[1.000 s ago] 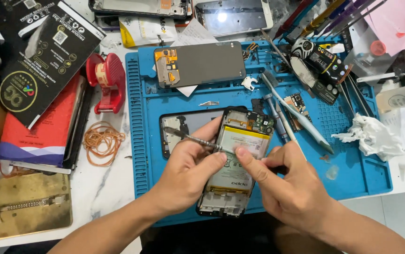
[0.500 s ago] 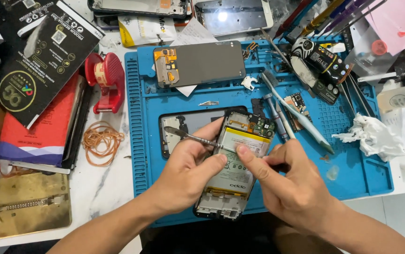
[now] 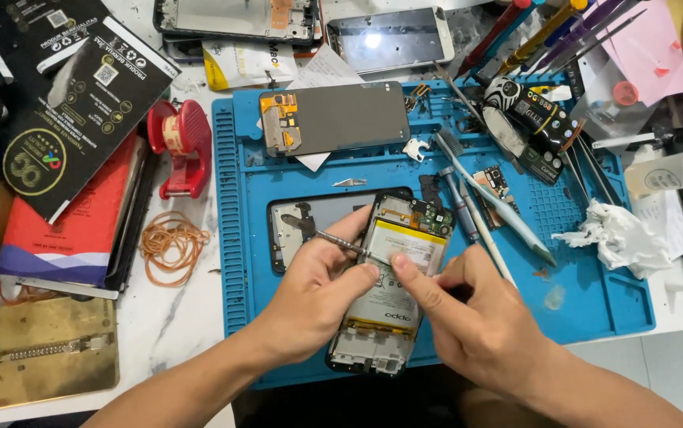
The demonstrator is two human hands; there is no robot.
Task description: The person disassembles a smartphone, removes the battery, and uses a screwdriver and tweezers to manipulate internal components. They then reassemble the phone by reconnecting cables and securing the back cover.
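An opened phone [image 3: 402, 239] with its back off shows a white and yellow battery and a green circuit board at the top. It lies tilted over the blue work mat [image 3: 595, 309] between my two hands. My left hand [image 3: 314, 293] pinches metal tweezers [image 3: 335, 237], whose tips rest at the battery's upper left edge, and its palm lies against the phone's left side. My right hand [image 3: 480, 325] grips the phone's right side, index fingertip pressed on the battery. The phone's lower right edge is hidden by that hand.
A grey phone frame [image 3: 302, 226] lies under the phone, and a display panel [image 3: 341, 117] sits at the mat's top. Screwdrivers and a brush [image 3: 492, 198] lie to the right, near crumpled tissue [image 3: 615, 238]. On the left are a red tape dispenser [image 3: 179, 143], rubber bands [image 3: 171, 246] and black packages [image 3: 80, 103].
The phone and both hands have shifted slightly toward me. The holds on the tweezers and the phone look unchanged.
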